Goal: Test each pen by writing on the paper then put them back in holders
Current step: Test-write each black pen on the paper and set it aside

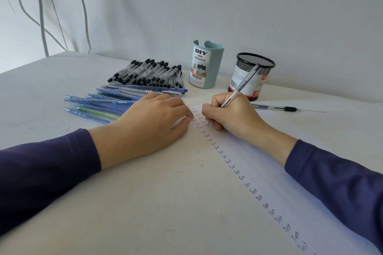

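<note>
My right hand point(234, 116) pinches a clear pen point(242, 85), tip on the paper point(269, 161) near the top of the "Test" column. Left hand point(149, 122) lies flat, fingers relaxed and close together, tips at the paper's edge. 2 holders behind: teal holder point(206, 66), mesh holder point(253, 72). Loose black pen point(273, 107) lies just right of my right hand.
</note>
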The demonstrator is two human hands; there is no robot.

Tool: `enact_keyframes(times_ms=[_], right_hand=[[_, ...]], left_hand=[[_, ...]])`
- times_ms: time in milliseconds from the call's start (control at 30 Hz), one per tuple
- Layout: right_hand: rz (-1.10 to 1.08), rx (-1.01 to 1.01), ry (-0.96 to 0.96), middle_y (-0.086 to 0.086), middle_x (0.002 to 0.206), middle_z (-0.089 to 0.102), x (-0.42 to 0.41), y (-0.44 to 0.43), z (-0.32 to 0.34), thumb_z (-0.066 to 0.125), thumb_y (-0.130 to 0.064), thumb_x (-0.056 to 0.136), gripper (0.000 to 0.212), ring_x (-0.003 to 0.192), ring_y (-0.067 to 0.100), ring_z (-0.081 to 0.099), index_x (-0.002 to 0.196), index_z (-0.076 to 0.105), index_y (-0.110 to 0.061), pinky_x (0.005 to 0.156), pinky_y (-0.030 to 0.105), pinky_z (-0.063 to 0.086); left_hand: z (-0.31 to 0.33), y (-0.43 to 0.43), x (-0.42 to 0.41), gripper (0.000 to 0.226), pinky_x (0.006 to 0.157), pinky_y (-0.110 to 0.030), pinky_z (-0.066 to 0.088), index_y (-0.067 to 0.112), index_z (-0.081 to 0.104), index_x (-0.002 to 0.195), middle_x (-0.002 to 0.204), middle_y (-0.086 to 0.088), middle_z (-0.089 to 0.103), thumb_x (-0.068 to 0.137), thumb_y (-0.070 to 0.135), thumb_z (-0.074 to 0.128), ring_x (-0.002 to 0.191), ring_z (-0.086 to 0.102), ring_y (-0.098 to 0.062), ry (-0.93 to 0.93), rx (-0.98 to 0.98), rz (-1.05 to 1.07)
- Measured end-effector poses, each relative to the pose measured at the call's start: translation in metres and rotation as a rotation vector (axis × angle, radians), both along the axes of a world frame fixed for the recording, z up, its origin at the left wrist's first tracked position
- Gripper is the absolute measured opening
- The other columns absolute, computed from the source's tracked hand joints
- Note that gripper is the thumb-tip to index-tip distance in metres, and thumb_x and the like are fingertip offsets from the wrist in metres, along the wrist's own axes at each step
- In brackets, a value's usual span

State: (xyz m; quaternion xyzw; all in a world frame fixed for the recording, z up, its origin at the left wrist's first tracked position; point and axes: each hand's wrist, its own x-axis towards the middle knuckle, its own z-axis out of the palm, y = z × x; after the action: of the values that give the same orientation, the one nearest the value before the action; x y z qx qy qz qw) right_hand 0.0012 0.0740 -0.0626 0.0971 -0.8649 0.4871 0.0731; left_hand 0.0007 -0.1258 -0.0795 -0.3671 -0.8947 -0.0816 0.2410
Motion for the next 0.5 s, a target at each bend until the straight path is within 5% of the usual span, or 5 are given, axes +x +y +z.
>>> enact_keyframes(times_ms=[500], right_hand=[[-0.030,0.000,0.025,0.005,0.044,0.055,-0.0010,0.0000,0.0014,0.067,-0.012,0.082,0.042,0.044,0.014,0.048,0.044,0.050,-0.016,0.048,0.017,0.042]], left_hand=[[0.0004,0.0011,-0.0001,0.048,0.082,-0.040,0.051,0.027,0.071,0.108,0.103,0.008,0.069,0.096,0.044,0.028,0.091,0.064,-0.018,-0.004,0.001,0.001]])
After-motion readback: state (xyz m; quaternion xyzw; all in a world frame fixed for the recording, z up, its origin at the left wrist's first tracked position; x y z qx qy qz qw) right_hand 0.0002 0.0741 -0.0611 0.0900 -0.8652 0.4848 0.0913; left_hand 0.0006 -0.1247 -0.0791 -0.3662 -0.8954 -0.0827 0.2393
